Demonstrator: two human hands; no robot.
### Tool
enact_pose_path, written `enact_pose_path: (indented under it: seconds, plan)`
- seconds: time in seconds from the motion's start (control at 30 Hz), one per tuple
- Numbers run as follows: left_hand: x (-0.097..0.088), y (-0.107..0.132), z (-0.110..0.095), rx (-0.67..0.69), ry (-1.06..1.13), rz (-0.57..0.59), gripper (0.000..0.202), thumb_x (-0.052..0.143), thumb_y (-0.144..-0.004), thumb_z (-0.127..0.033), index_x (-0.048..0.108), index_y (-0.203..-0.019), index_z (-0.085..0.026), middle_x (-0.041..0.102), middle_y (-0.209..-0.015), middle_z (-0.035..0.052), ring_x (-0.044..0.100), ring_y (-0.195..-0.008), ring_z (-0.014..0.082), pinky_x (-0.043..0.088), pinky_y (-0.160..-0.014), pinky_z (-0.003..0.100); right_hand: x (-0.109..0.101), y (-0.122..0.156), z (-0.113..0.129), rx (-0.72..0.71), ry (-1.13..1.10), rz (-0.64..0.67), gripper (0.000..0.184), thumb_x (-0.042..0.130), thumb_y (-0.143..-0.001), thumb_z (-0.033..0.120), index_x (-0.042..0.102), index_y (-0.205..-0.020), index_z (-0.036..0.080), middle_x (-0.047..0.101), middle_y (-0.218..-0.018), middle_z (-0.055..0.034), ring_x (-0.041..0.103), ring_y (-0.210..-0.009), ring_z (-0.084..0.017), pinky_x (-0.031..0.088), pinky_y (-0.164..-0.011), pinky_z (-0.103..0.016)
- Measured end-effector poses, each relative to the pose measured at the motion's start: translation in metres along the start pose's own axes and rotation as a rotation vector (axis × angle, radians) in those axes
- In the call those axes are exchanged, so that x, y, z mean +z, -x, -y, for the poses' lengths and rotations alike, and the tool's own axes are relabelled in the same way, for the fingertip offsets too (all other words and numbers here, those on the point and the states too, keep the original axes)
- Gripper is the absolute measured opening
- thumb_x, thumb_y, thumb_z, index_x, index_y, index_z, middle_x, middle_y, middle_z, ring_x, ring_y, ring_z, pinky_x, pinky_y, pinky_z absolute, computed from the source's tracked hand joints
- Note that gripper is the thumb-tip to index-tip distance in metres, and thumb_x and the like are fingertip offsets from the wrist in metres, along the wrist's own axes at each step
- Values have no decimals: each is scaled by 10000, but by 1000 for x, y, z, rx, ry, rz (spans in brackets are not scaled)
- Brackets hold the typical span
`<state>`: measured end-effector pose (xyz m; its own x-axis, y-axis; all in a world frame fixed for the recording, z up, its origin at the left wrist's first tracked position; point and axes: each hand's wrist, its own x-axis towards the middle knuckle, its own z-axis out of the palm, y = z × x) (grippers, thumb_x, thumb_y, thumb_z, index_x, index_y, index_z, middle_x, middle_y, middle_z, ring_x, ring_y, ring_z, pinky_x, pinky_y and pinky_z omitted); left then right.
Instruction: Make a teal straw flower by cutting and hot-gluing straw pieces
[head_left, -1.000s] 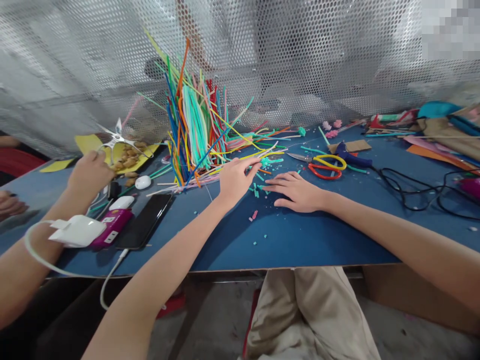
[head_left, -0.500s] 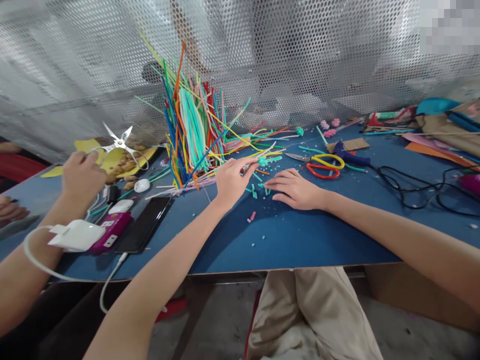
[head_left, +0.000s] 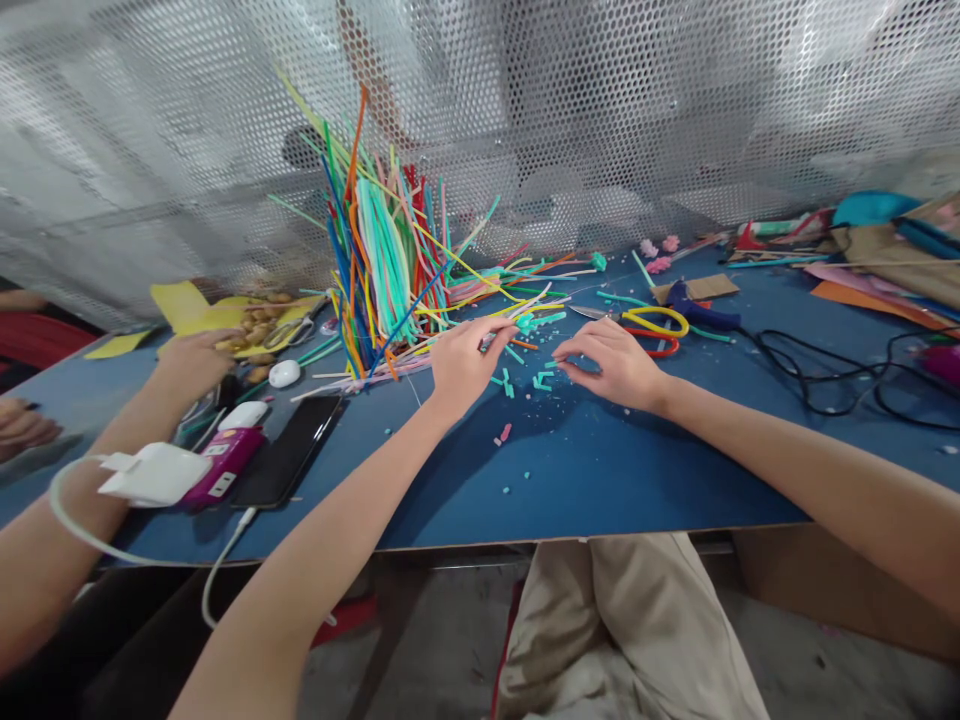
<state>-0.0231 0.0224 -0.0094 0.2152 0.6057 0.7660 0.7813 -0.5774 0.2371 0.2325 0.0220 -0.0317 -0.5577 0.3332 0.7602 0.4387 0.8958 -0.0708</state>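
My left hand (head_left: 466, 365) is closed in a pinch on a knobbly teal pipe-cleaner piece (head_left: 529, 323) that sticks out past its fingertips. To its right, my right hand (head_left: 609, 362) curves with thumb and fingertips drawn together. A small teal bit shows at those fingertips; whether it is gripped or lies on the table is unclear. Short cut teal pieces (head_left: 541, 381) lie between and below the hands, with more teal pieces (head_left: 508, 384) to the left. Just behind my right hand are scissors (head_left: 654, 322) with yellow and red handles, their blades partly covered by it.
A tall bundle of coloured pipe cleaners (head_left: 386, 260) stands at the back. On the left lie a phone (head_left: 289, 455), a purple power strip (head_left: 223, 468) and a white charger (head_left: 156, 474). Another person's hand (head_left: 196, 362) reaches there. A glue gun (head_left: 701, 308) with black cable lies right.
My right hand has lifted and shifted right, away from the teal pieces, its fingers now drawn together. My left hand stays put. The other person's hand has lowered the silver scissors to the yellow paper.
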Motion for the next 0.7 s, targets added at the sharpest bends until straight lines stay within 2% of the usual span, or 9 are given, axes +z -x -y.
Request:
enact_pose_path:
  seconds: [0.3,0.5,0.7]
  plan:
    - [-1,0,-2,11,4,25,268,550,-1013,-429,737,-984,-240,781,-990,7,705,-846,136,490,-741,273,-1,1,-1,-40,-9,24,301,527,-975,165,659,-1233,248,713,-1083,-68,618,-985,-208,501,-856,-393]
    - [0,0,-4,-9,-6,62,281,522,-1023,-431,728,-1011,-240,774,-999,8,672,-752,125,470,-691,272,-3,-1,-2,-12,-60,-59,226,531,-998,201,707,-1132,246,720,-1040,-62,632,-952,-194,531,-872,-394]
    - [1,1,-3,-1,-27,85,288,559,-1002,-450,717,-1110,-234,742,-917,16,643,-731,123,459,-675,258,-11,-1,-2,115,-55,-62,149,585,-974,283,724,-1017,250,752,-968,-42,658,-933,-208,523,-886,-412]
